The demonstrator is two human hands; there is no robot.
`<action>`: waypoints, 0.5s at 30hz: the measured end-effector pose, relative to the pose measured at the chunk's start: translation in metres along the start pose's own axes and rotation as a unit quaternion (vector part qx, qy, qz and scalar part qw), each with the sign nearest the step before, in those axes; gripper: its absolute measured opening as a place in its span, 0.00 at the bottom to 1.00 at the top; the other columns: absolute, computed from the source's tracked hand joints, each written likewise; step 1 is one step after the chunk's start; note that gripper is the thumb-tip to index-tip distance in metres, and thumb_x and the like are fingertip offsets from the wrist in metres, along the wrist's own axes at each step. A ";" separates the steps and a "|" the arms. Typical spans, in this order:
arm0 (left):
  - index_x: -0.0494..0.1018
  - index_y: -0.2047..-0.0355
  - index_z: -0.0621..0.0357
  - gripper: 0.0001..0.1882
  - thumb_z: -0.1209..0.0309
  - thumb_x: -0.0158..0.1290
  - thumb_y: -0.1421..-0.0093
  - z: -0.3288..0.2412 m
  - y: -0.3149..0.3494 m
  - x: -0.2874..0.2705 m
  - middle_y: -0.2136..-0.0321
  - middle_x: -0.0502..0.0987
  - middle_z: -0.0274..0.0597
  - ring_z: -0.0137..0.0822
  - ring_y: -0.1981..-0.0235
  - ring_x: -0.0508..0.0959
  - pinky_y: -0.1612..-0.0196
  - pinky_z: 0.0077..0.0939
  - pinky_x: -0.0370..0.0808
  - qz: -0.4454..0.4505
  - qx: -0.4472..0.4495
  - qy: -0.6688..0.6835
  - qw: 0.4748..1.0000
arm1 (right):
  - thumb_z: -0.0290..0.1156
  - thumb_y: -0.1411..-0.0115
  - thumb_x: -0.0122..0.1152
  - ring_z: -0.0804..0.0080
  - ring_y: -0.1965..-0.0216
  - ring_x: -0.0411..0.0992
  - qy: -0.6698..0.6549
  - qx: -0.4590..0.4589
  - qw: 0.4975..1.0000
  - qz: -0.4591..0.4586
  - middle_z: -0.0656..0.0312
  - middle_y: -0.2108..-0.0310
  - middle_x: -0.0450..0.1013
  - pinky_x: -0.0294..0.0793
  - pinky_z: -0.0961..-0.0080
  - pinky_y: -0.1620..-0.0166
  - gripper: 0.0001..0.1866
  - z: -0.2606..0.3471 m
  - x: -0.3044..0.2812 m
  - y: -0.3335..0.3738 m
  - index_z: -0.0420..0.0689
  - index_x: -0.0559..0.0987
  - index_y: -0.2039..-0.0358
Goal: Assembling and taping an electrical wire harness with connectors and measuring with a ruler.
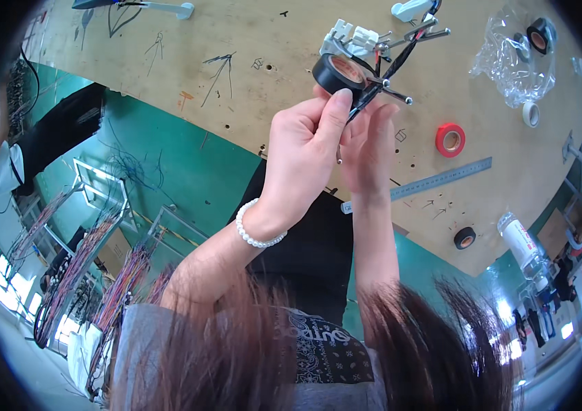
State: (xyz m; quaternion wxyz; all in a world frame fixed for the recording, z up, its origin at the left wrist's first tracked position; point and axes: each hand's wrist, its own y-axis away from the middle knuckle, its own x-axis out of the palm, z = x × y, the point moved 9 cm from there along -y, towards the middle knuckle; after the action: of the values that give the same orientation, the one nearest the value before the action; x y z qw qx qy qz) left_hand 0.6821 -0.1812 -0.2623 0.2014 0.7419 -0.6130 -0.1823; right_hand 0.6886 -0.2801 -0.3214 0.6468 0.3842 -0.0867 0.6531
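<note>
A roll of black tape [335, 74] is at the fingertips of my left hand [301, 147], pinched between thumb and forefinger beside a black-wrapped wire bundle [401, 60]. My right hand [368, 154] is close on the other side, its fingers curled behind the bundle and partly hidden, its thumb pointing up. The bundle slants up and away from my hands, passing metal pegs [397, 92] that stand on the board. White connectors [353, 38] with a few wires sit just beyond the tape roll.
A roll of red tape [450, 140], a steel ruler [435, 181] and a black tape roll [465, 238] lie to the right on the wooden board [188, 41]. Clear plastic wrap [510, 61] and a white roll [531, 114] are farther right. Wire racks [102, 185] stand left; a person [3, 164] is beyond.
</note>
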 end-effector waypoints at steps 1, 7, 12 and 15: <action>0.70 0.82 0.62 0.25 0.58 0.47 0.30 0.000 0.001 0.000 0.86 0.67 0.27 0.18 0.83 0.63 0.80 0.19 0.60 0.009 -0.025 0.015 1.000 | 0.62 0.35 0.42 0.62 0.44 0.69 -0.004 -0.001 1.000 -0.001 0.52 0.44 0.68 0.70 0.65 0.44 0.40 -0.002 0.001 -0.001 0.36 0.63 0.39; 0.70 0.81 0.62 0.25 0.59 0.46 0.30 0.008 0.002 0.002 0.83 0.68 0.26 0.18 0.79 0.63 0.75 0.17 0.62 0.038 -0.086 0.093 0.991 | 0.56 0.33 0.45 0.63 0.46 0.70 0.044 0.057 0.997 -0.015 0.52 0.47 0.71 0.70 0.67 0.46 0.33 -0.013 0.001 -0.001 0.40 0.68 0.42; 0.70 0.81 0.61 0.24 0.60 0.45 0.29 0.011 0.006 0.006 0.81 0.69 0.26 0.18 0.78 0.63 0.74 0.17 0.62 0.068 -0.097 0.108 0.987 | 0.46 0.30 0.47 0.70 0.52 0.72 -0.015 0.028 0.999 -0.042 0.54 0.51 0.73 0.70 0.67 0.48 0.25 -0.007 -0.002 0.010 0.40 0.70 0.44; 0.70 0.75 0.62 0.19 0.63 0.44 0.30 0.016 0.008 0.005 0.81 0.68 0.28 0.18 0.78 0.63 0.74 0.18 0.62 0.069 -0.088 0.074 0.991 | 0.43 0.30 0.47 0.72 0.52 0.71 0.116 -0.037 0.992 -0.014 0.56 0.55 0.73 0.68 0.68 0.47 0.23 0.017 -0.015 0.032 0.39 0.69 0.43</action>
State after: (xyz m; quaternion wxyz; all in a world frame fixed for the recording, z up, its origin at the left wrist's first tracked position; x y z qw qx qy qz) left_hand 0.6681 -0.1890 -0.2717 0.3231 0.6888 -0.6274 -0.1660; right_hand 0.6643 -0.3068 -0.3060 0.6755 0.2826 -0.0298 0.6805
